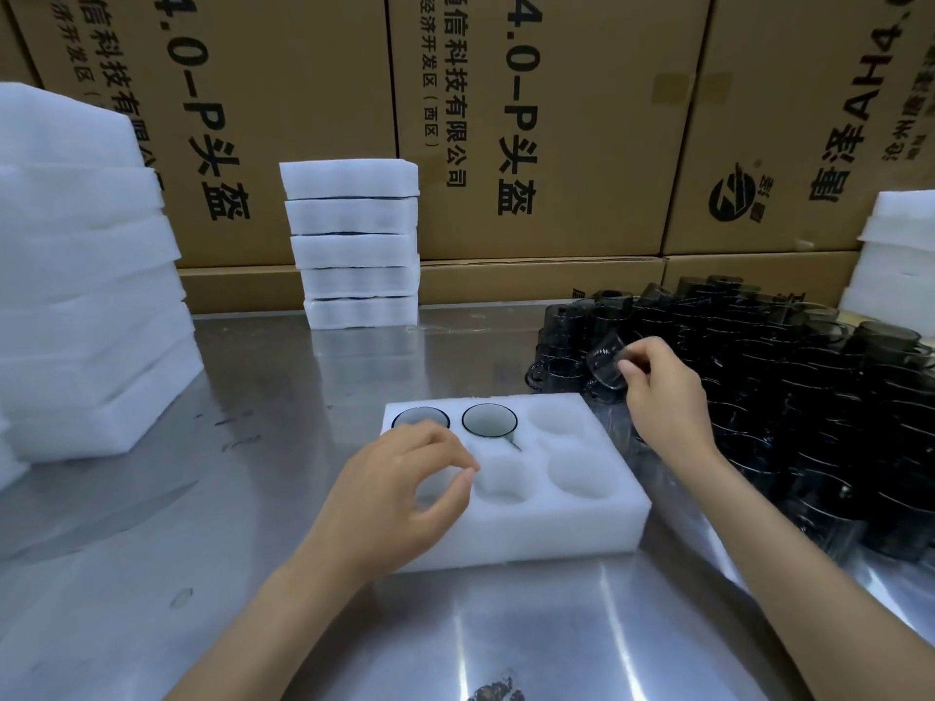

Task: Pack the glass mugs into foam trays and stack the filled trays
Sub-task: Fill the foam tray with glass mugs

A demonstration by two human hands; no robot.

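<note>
counter: shiny steel counter [283, 397], dark smoked-glass mug pile [789, 397] on its right
tray: white six-pocket foam tray [607, 518], two back pockets filled
right hand [668, 397]: fingers grip tilted mug [604, 364] over the pile
left hand [399, 493]: loosely curled, empty
step: third mug; next, lower it upright into the empty back pocket

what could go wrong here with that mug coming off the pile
1. The right hand pinches one tilted mug by its rim with just fingertips; smooth glass could slip and drop onto the mug pile or the steel table.
2. The pile is dense and stacked; pulling one out may shift its neighbours.
3. The left hand hovers over the foam tray without visibly holding it, so the tray could slide when the mug is pressed into a pocket.
</note>
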